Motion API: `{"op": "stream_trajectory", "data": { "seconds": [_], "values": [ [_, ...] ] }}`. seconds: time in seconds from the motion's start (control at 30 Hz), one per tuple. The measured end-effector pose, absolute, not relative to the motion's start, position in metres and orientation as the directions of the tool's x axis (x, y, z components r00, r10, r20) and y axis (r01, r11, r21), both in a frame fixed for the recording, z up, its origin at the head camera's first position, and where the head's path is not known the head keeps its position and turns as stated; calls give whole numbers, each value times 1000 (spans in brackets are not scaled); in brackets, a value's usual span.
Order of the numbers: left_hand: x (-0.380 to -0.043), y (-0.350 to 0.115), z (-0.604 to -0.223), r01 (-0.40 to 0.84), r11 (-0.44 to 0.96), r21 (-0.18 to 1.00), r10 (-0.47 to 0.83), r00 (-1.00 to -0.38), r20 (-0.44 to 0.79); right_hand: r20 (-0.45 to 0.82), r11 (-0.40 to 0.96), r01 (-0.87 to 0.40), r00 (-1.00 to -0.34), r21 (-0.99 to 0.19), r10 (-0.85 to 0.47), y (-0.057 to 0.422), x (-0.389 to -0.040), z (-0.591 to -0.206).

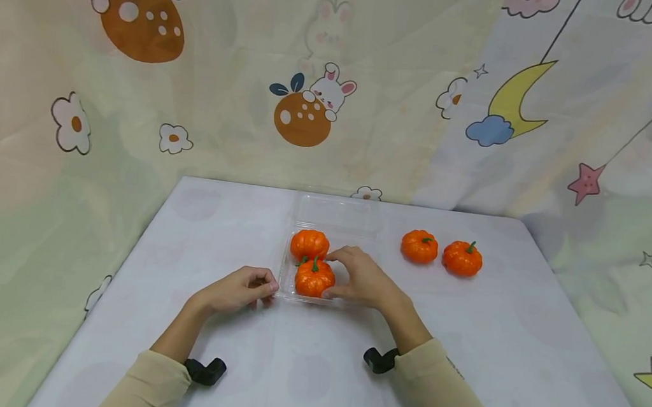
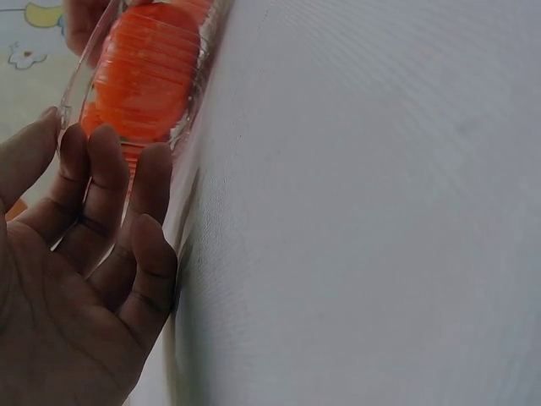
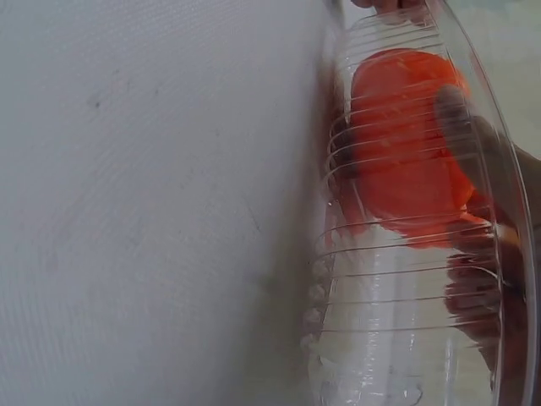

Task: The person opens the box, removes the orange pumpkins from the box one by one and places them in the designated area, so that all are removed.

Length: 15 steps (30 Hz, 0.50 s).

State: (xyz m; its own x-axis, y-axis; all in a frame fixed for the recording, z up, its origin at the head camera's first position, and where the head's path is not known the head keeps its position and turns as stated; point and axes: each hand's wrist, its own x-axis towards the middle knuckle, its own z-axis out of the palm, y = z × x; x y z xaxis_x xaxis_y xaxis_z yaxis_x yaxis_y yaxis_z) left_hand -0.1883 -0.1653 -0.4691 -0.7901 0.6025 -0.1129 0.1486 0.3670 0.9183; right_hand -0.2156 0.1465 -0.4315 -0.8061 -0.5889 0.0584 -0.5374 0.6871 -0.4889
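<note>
A clear plastic box [image 1: 302, 299] lies on the table with its lid folded back, holding two small orange pumpkins. My right hand [image 1: 366, 280] reaches into it, thumb and fingers around the front pumpkin [image 1: 313, 279]. In the right wrist view, the thumb lies on that pumpkin [image 3: 397, 135], seen through the ribbed wall. Behind it sits the rear pumpkin [image 1: 309, 244], close to my index fingertip. At the box's front left corner, my left hand [image 1: 239, 289] pinches the rim between thumb and index finger; its other fingers are loosely bent in the left wrist view.
Two more orange pumpkins, one at the left [image 1: 419, 246] and one at the right [image 1: 462, 259], stand on the white table [image 1: 313, 368] to the right of the box. The clear lid [image 1: 337, 212] lies toward the back edge. A printed cloth [image 1: 226, 81] hangs behind.
</note>
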Motion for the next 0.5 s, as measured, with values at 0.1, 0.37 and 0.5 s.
{"op": "stream_trajectory", "data": {
  "seconds": [0.1, 0.37, 0.5],
  "values": [
    [-188, -166, -469, 144, 361, 921, 602, -791, -112, 31, 662, -537, -788, -523, -615, 145, -216, -431],
    [-188, -166, -470, 130, 365, 922, 602, -788, -127, -6, 604, -488, -775, -630, -632, 141, -215, -432],
    [-188, -165, -470, 128, 362, 923, 602, -788, -127, -3, 585, -470, -778, -661, -628, 140, -216, -436]
  ]
}}
